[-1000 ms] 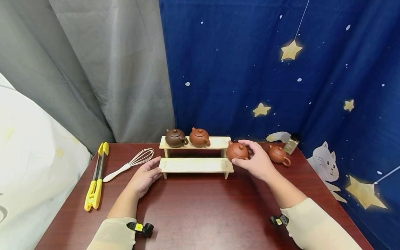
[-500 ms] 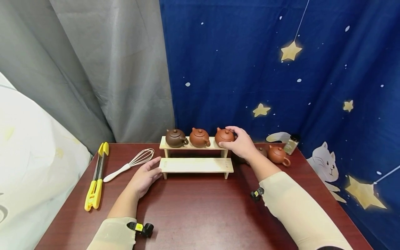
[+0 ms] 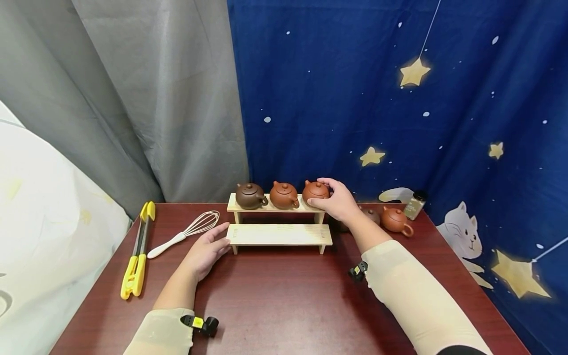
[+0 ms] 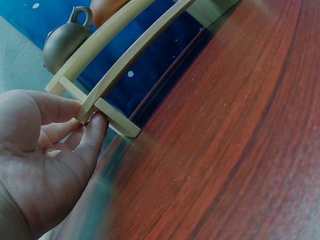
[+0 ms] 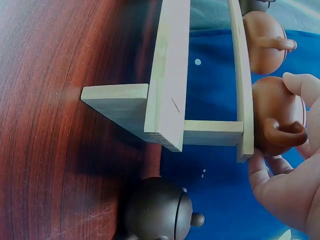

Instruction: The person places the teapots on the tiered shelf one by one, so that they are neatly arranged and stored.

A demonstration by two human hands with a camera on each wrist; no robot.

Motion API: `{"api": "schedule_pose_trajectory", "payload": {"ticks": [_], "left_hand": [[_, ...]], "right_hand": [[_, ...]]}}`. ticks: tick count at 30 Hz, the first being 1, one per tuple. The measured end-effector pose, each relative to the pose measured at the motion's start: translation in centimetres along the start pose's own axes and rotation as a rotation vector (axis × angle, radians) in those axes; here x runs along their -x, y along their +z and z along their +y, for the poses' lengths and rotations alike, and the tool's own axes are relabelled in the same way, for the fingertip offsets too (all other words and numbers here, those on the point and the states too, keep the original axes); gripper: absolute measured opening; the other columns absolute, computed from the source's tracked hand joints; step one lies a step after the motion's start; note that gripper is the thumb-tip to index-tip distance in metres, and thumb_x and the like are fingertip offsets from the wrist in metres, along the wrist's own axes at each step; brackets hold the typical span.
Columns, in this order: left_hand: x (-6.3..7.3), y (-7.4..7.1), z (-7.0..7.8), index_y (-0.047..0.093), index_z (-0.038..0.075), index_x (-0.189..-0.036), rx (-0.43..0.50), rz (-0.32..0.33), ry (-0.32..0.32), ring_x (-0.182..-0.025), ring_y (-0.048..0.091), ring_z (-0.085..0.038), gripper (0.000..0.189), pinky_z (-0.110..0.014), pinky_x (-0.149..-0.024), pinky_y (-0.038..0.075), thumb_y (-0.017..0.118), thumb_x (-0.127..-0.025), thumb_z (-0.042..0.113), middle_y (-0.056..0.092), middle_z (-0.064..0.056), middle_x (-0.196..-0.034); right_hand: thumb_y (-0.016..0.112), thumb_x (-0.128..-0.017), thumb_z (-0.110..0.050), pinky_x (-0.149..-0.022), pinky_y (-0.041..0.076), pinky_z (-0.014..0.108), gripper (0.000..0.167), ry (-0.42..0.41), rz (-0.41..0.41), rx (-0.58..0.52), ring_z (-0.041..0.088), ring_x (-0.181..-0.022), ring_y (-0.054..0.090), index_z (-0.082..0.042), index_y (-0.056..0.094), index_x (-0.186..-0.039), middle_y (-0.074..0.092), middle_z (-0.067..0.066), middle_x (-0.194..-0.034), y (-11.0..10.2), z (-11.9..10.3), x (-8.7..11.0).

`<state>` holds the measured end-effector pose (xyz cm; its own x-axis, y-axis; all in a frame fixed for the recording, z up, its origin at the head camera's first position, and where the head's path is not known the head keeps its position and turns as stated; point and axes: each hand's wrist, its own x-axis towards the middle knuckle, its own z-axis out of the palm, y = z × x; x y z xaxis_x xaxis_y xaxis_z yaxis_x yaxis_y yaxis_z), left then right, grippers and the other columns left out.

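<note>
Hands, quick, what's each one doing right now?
Left hand: closed, pinching the left end of the lower wooden shelf.
Right hand: closed around the rightmost reddish-brown teapot on the upper shelf.

The teapot [image 3: 315, 192] gripped by the right hand [image 3: 340, 201] is brought from beside the right end of the rack [image 3: 279, 235] onto the upper shelf [image 3: 262, 210], closer to the middle pot [image 3: 284, 195], and a dark pot [image 3: 372, 215] by the forearm [image 3: 369, 234] is partly uncovered.

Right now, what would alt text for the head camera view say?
The right hand grips the rightmost brown teapot of three on an upper wooden shelf; the left hand pinches the left end of the lower shelf. Tongs and a whisk lie at left; more teapots and a jar stand at right.
</note>
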<state>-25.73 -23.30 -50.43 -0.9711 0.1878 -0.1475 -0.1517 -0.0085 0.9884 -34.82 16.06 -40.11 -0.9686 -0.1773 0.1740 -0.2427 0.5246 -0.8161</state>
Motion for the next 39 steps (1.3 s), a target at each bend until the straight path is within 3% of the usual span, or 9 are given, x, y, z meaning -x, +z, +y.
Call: {"api": "schedule_pose_trajectory", "payload": {"ticks": [9,15,20,22,24,27,29,32,39], "left_hand": [[-0.1,0.0,-0.1,0.022,0.006,-0.171,0.004,0.011,0.005,-0.123,0.059,0.004,0.066,-0.013,-0.099,0.052,0.048,-0.110,0.004,0.034,-0.019,-0.171],[-0.3,0.0,-0.2,0.021,0.004,-0.171,0.008,-0.004,0.019,-0.123,0.060,0.001,0.066,-0.014,-0.099,0.052,0.047,-0.110,0.002,0.034,-0.021,-0.170],[-0.3,-0.1,-0.2,0.021,0.005,-0.171,0.003,-0.003,0.014,-0.124,0.059,0.003,0.066,-0.013,-0.099,0.052,0.048,-0.110,0.004,0.034,-0.021,-0.171],[-0.3,-0.1,-0.2,0.021,0.006,-0.171,0.005,-0.001,0.011,-0.124,0.059,0.003,0.066,-0.013,-0.099,0.052,0.048,-0.110,0.004,0.034,-0.020,-0.171],[-0.3,-0.1,-0.3,0.021,0.006,-0.171,0.006,0.000,0.008,-0.124,0.059,0.004,0.066,-0.012,-0.099,0.051,0.048,-0.110,0.004,0.034,-0.018,-0.172],[-0.2,-0.1,-0.3,0.022,0.006,-0.171,0.010,0.004,0.008,-0.123,0.059,0.004,0.066,-0.012,-0.099,0.052,0.049,-0.110,0.004,0.033,-0.017,-0.172],[-0.2,-0.1,-0.3,0.022,0.006,-0.171,0.011,0.008,0.007,-0.123,0.058,0.005,0.066,-0.012,-0.099,0.051,0.049,-0.110,0.004,0.033,-0.017,-0.172],[-0.2,-0.1,-0.3,0.022,0.006,-0.171,0.013,0.009,0.009,-0.123,0.058,0.005,0.066,-0.012,-0.099,0.051,0.048,-0.110,0.004,0.033,-0.017,-0.172],[-0.2,-0.1,-0.2,0.023,0.007,-0.171,0.007,0.007,0.003,-0.124,0.059,0.003,0.065,-0.014,-0.100,0.052,0.048,-0.111,0.005,0.034,-0.018,-0.172]], "right_hand": [[0.088,-0.088,-0.035,-0.110,0.053,0.054,0.079,0.001,0.030,-0.009,0.037,-0.129,0.061,-0.012,0.054,-0.155,0.057,0.014,-0.151,-0.4,0.0,1.2],[0.081,-0.095,-0.039,-0.110,0.054,0.058,0.067,0.010,0.106,0.000,0.038,-0.137,0.060,-0.016,0.057,-0.153,0.057,0.015,-0.153,-2.4,0.8,5.2],[0.078,-0.099,-0.030,-0.114,0.051,0.057,0.057,0.006,0.140,-0.019,0.039,-0.135,0.061,-0.011,0.058,-0.149,0.063,0.017,-0.148,-4.2,2.2,9.6],[0.077,-0.100,-0.029,-0.114,0.052,0.052,0.055,0.011,0.150,-0.008,0.037,-0.134,0.063,-0.009,0.059,-0.148,0.064,0.017,-0.148,-4.7,2.9,11.1],[0.076,-0.101,-0.028,-0.109,0.055,0.038,0.055,0.023,0.158,0.015,0.032,-0.131,0.064,-0.008,0.059,-0.148,0.064,0.017,-0.148,-5.4,3.8,12.5],[0.076,-0.101,-0.030,-0.096,0.053,0.015,0.055,0.057,0.182,0.044,0.012,-0.122,0.065,-0.008,0.059,-0.148,0.064,0.017,-0.147,-6.6,5.3,13.9],[0.076,-0.101,-0.031,-0.087,0.050,0.007,0.057,0.090,0.205,0.043,-0.001,-0.115,0.062,-0.007,0.058,-0.149,0.063,0.020,-0.147,-7.5,6.2,14.6],[0.077,-0.100,-0.033,-0.082,0.050,0.006,0.061,0.139,0.243,0.029,-0.012,-0.107,0.058,-0.006,0.056,-0.150,0.062,0.023,-0.146,-8.9,7.5,15.1],[0.078,-0.099,-0.037,-0.079,0.047,0.003,0.068,0.202,0.289,0.084,-0.011,-0.106,0.058,-0.005,0.053,-0.153,0.061,0.025,-0.148,-11.8,10.6,14.5]]}}
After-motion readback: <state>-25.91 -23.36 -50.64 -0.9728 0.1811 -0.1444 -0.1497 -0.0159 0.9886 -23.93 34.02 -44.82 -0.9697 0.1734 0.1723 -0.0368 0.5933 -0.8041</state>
